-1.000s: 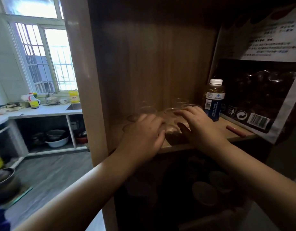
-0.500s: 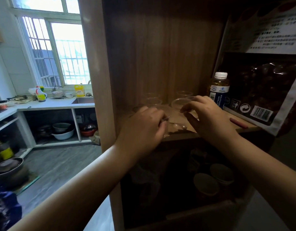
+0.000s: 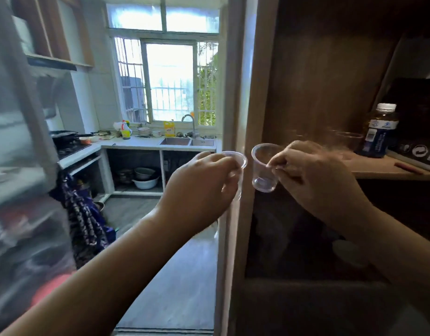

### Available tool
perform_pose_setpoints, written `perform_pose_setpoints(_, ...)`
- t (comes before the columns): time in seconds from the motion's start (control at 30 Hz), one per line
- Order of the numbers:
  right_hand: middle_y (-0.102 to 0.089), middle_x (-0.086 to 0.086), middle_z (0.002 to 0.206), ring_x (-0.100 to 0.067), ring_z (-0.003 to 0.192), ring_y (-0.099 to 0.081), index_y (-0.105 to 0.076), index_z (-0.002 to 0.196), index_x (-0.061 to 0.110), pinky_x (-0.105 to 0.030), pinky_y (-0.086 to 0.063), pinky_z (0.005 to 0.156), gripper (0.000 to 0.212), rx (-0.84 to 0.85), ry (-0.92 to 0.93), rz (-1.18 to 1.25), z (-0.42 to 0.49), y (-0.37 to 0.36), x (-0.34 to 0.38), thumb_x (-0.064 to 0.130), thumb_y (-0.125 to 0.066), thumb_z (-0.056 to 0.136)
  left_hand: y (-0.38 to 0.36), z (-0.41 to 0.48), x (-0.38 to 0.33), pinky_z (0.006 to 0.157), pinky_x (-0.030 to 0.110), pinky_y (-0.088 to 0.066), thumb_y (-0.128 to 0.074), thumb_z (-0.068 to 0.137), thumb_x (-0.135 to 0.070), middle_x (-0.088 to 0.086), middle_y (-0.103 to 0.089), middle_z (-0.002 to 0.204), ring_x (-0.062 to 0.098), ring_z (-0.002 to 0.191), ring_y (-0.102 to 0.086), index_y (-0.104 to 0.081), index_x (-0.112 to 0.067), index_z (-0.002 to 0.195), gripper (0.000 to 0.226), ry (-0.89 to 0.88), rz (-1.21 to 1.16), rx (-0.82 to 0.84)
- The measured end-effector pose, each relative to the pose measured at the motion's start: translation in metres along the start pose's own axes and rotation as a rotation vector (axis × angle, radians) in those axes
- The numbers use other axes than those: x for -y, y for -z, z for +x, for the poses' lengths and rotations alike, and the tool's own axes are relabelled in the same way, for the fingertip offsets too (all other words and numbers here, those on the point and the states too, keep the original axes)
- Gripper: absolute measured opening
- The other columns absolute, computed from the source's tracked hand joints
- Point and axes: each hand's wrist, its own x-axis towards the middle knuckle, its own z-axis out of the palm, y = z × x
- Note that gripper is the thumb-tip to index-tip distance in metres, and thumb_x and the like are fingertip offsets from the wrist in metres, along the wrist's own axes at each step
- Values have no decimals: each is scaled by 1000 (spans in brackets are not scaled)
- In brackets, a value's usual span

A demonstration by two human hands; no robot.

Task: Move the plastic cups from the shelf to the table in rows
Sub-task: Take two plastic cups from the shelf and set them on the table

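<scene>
My left hand (image 3: 201, 183) grips a clear plastic cup (image 3: 237, 166), held upright in the air left of the cabinet's side panel. My right hand (image 3: 313, 175) pinches the rim of a second clear plastic cup (image 3: 263, 166), also upright, in front of the wooden shelf (image 3: 383, 167). The two cups are side by side, a small gap apart. More clear cups (image 3: 348, 137) stand blurred on the shelf behind my right hand. The table is not in view.
A bottle with a blue label (image 3: 378, 132) and a dark printed bag (image 3: 420, 122) stand at the shelf's right. The cabinet's upright panel (image 3: 247, 105) rises between my hands. To the left lie a kitchen counter with sink (image 3: 184, 141), a window and open floor.
Both hands have closed on a cup each and pulled them off the shelf toward me and to the left. My head has turned left, bringing the kitchen into view.
</scene>
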Motion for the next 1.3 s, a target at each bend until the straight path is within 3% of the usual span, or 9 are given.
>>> perform_pose_setpoints(0.13, -64, -1, 88, -23, 88, -57, -68, 87, 15, -39, -49, 74, 8, 15, 99, 188, 16, -30, 98, 12, -65, 81, 80, -73, 41, 64, 30, -48, -52, 86, -24, -4, -71, 98, 25, 88, -61, -66, -18, 88, 15, 127, 170, 1)
perform_pose_setpoints(0.37, -63, -2, 84, -23, 84, -58, -68, 86, 15, -36, -49, 73, 8, 89, 311, 471, 32, -84, 299, 10, -64, 81, 241, -226, 91, 71, 39, -49, -55, 84, -23, 3, -69, 92, 25, 88, -58, -66, -15, 92, 16, 399, 400, 67)
perform_pose_setpoints(0.53, -64, 0, 84, -21, 87, -59, -68, 86, 15, -36, -49, 76, 8, 123, 464, 650, 31, -108, 433, 10, -66, 81, 346, -328, 97, 63, 30, -37, -56, 83, -22, 1, -62, 78, 20, 78, -51, -64, -14, 86, 12, 574, 570, 101)
perform_pose_setpoints(0.63, -65, 1, 86, -20, 88, -59, -69, 86, 16, -33, -48, 80, 8, 155, 545, 727, 29, -118, 498, 12, -68, 80, 391, -376, 93, 62, 32, -39, -53, 84, -21, 2, -62, 78, 21, 78, -51, -64, -12, 85, 14, 674, 654, 99)
perform_pose_setpoints(0.73, -64, 2, 87, -18, 90, -58, -68, 87, 18, -28, -46, 79, 7, 195, 611, 786, 25, -129, 553, 16, -66, 81, 422, -420, 93, 62, 30, -41, -50, 85, -23, 1, -61, 78, 17, 79, -49, -64, -13, 85, 18, 782, 687, 66)
perform_pose_setpoints(1.0, -63, 4, 91, -18, 93, -56, -67, 88, 19, -36, -48, 77, 7, 301, 747, 906, 29, -174, 664, 21, -65, 82, 466, -498, 125, 64, 28, -42, -52, 85, -21, -3, -61, 77, 14, 79, -48, -64, -15, 82, 14, 983, 781, 13)
perform_pose_setpoints(1.1, -62, 7, 92, -16, 93, -55, -66, 89, 21, -32, -47, 74, 7, 312, 799, 928, 41, -200, 696, 20, -66, 82, 477, -516, 154, 63, 21, -35, -50, 85, -24, -6, -61, 79, 10, 82, -47, -63, -17, 85, 14, 1033, 822, 2)
perform_pose_setpoints(1.2, -59, 9, 86, -16, 88, -55, -65, 86, 21, -30, -46, 70, 7, 318, 836, 953, 57, -234, 728, 18, -67, 80, 484, -536, 189, 61, 23, -39, -52, 85, -21, -5, -61, 78, 10, 79, -47, -64, -16, 85, 13, 1065, 851, -6)
perform_pose_setpoints(1.3, -51, 17, 84, -11, 86, -52, -64, 85, 23, -20, -38, 72, 9, 334, 860, 976, 77, -271, 758, 17, -68, 79, 491, -555, 230, 60, 24, -41, -52, 85, -20, -2, -61, 76, 13, 77, -49, -64, -14, 83, 13, 1109, 870, -7)
